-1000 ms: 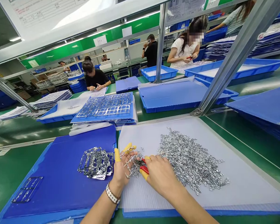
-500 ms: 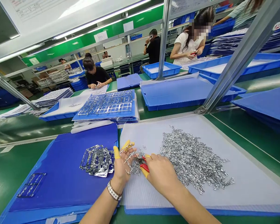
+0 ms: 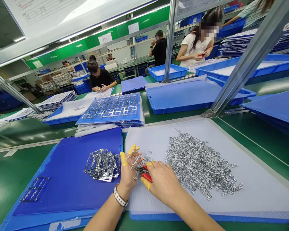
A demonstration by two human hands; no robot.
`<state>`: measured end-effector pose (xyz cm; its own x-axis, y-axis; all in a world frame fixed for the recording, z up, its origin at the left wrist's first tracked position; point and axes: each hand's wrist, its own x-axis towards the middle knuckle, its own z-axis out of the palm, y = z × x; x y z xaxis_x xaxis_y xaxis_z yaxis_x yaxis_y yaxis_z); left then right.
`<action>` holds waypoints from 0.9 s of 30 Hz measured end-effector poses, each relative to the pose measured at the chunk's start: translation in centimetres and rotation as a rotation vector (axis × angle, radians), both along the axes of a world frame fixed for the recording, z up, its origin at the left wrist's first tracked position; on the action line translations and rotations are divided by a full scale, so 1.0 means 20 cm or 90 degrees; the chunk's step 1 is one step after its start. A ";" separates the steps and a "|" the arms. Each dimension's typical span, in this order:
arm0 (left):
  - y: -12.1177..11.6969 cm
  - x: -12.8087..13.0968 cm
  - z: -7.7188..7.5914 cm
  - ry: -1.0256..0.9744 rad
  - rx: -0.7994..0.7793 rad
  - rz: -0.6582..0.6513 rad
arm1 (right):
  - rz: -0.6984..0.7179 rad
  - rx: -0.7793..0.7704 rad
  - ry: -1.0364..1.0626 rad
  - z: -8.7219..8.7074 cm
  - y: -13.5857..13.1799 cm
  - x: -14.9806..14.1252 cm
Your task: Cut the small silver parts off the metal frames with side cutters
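Observation:
My left hand [image 3: 128,170], with yellow finger covers, is closed on a silvery sprue frame [image 3: 134,157], a thin rectangular lattice held tilted. My right hand [image 3: 162,181] grips red-handled nippers [image 3: 146,176], whose jaws are at the frame's lower right bars. Several small shiny parts [image 3: 146,157] lie behind and below the nippers. To the left, a stack of chrome sprue frames [image 3: 103,165] rests on a blue sheet [image 3: 72,192]. One more single frame [image 3: 35,189] lies near that sheet's left edge. A large heap of small chrome parts [image 3: 197,163] spreads over the white sheet [image 3: 252,192] to the right.
Behind the work area stands a blue board of chrome frames [image 3: 110,107] on a pile. Blue trays [image 3: 183,110] line the far side. A slanted metal post [image 3: 240,61] rises at right. Co-workers sit across the bench, one person in white [image 3: 192,48].
My right hand and the nippers have shifted slightly left and down along the frame. My left hand still holds the frame. The whole view has drifted slightly.

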<state>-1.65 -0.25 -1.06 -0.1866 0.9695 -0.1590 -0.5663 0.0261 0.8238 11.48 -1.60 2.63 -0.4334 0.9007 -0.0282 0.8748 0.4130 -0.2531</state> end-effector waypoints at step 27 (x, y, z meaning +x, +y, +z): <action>-0.02 0.02 0.01 0.094 0.011 0.003 | -0.025 0.075 -0.022 -0.04 -0.01 0.11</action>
<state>-1.29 -0.57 -0.87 -0.2118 0.9708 -0.1126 -0.4383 0.0087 0.8988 13.71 -1.75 1.76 -0.3981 0.9151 0.0637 0.8985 0.4030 -0.1741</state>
